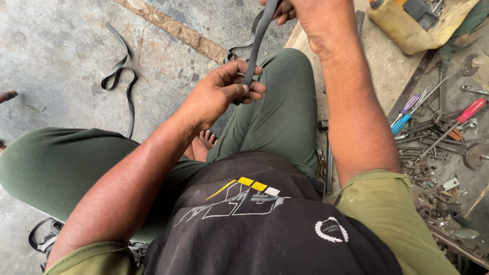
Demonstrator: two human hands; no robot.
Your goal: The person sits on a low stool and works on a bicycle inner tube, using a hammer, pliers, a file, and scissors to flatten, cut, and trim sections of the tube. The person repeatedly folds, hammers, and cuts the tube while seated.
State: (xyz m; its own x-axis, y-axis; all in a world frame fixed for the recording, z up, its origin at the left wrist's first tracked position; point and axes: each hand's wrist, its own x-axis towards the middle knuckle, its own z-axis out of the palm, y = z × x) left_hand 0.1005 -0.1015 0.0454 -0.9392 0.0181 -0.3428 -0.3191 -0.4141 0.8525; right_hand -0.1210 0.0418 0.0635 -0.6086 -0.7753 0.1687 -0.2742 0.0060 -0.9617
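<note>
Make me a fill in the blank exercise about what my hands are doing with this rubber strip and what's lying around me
Both hands, the left hand and the right hand, grip one dark rubber ____.
A second strip lies on the concrete ____.
The screwdriver on the person's right has a ____ handle.
The trousers are ____.

Missing words: strip; floor; red; green

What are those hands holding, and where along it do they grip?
Both hold one dark rubber strip. The left hand pinches its lower part between thumb and fingers; the right hand grips it higher up, at the picture's top edge.
</note>
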